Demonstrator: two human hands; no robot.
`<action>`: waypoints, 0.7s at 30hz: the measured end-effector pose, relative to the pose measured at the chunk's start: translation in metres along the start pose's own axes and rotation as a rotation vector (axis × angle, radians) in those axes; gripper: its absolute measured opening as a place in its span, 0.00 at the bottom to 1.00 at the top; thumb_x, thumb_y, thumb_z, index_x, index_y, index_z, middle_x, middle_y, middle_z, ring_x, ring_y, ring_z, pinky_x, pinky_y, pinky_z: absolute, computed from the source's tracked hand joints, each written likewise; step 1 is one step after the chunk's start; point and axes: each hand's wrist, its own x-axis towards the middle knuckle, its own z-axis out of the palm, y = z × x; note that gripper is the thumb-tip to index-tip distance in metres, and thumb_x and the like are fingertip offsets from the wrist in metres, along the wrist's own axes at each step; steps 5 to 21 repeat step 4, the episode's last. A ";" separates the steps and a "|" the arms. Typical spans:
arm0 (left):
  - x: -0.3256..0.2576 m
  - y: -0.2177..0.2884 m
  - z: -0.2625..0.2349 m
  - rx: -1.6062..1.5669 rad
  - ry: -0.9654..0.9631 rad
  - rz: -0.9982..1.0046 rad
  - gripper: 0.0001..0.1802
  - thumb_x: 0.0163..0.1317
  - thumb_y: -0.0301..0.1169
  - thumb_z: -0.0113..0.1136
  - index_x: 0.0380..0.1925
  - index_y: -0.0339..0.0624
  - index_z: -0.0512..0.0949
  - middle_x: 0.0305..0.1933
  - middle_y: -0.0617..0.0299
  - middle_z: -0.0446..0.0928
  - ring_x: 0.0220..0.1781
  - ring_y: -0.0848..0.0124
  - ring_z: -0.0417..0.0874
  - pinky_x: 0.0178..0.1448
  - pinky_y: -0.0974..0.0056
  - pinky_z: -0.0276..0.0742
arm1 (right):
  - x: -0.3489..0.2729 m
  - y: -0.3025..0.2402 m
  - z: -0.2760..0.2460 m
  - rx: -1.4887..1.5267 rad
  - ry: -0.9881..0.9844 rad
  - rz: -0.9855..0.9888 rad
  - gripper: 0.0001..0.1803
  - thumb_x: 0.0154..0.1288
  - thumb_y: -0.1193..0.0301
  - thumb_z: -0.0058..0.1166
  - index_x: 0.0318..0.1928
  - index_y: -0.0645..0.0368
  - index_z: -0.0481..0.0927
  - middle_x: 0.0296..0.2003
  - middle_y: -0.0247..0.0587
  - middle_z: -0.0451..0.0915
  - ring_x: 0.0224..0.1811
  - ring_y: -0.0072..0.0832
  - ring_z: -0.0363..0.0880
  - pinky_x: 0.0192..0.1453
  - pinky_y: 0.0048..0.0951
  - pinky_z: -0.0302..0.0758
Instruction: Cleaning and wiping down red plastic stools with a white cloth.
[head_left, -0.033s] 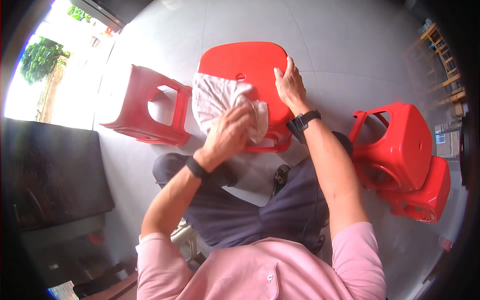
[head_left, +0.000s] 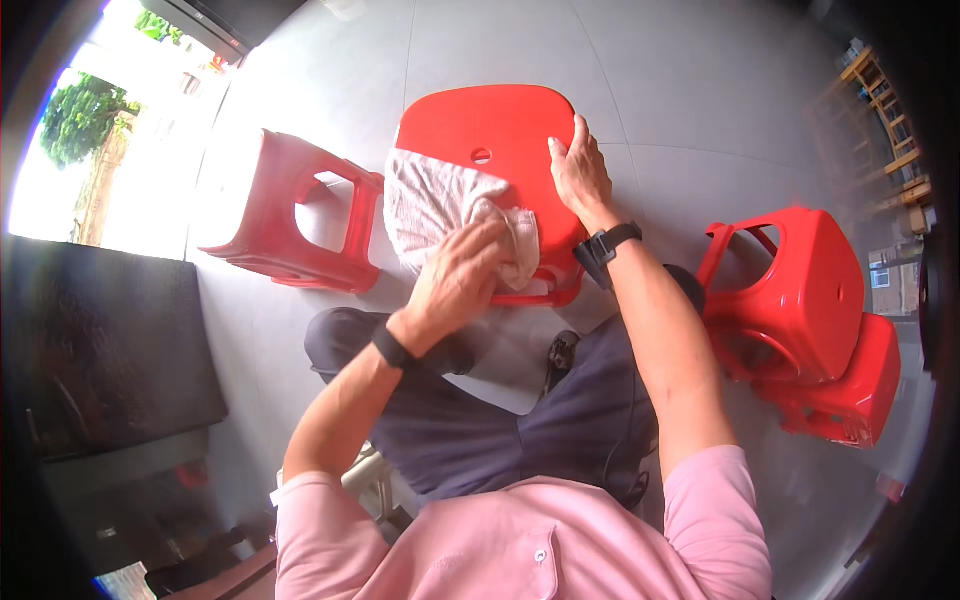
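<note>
A red plastic stool [head_left: 495,120] stands in front of me, its seat facing up with a small hole in the middle. My left hand [head_left: 462,270] presses a whitish cloth [head_left: 430,190] onto the near left part of the seat, its fingers bunched on the fabric. The cloth spreads over the seat's left edge and hides that corner. On the stool's right edge, my right hand [head_left: 583,178] holds on, thumb on top and fingers along the side.
Another red stool [head_left: 300,215], paler in the glare, stands to the left. At the right, a red stool [head_left: 790,290] is tipped, with one more red stool [head_left: 870,380] beside it. A dark panel [head_left: 110,345] is at the far left. Grey tiled floor [head_left: 690,80] lies around.
My left hand has shifted slightly toward me with the near part of the cloth, and the folds have changed. The right hand and the stool stay where they were.
</note>
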 end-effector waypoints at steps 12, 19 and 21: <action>-0.021 -0.004 -0.002 0.229 -0.012 0.014 0.32 0.55 0.33 0.77 0.62 0.51 0.83 0.78 0.48 0.72 0.81 0.46 0.69 0.85 0.40 0.59 | 0.002 0.003 0.005 0.000 -0.013 0.002 0.39 0.84 0.49 0.48 0.83 0.54 0.54 0.72 0.60 0.72 0.72 0.60 0.74 0.72 0.60 0.77; -0.021 -0.004 -0.002 0.229 -0.012 0.014 0.32 0.55 0.33 0.77 0.62 0.51 0.83 0.78 0.48 0.72 0.81 0.46 0.69 0.85 0.40 0.59 | 0.002 0.003 0.005 0.000 -0.013 0.002 0.39 0.84 0.49 0.48 0.83 0.54 0.54 0.72 0.60 0.72 0.72 0.60 0.74 0.72 0.60 0.77; -0.021 -0.004 -0.002 0.229 -0.012 0.014 0.32 0.55 0.33 0.77 0.62 0.51 0.83 0.78 0.48 0.72 0.81 0.46 0.69 0.85 0.40 0.59 | 0.002 0.003 0.005 0.000 -0.013 0.002 0.39 0.84 0.49 0.48 0.83 0.54 0.54 0.72 0.60 0.72 0.72 0.60 0.74 0.72 0.60 0.77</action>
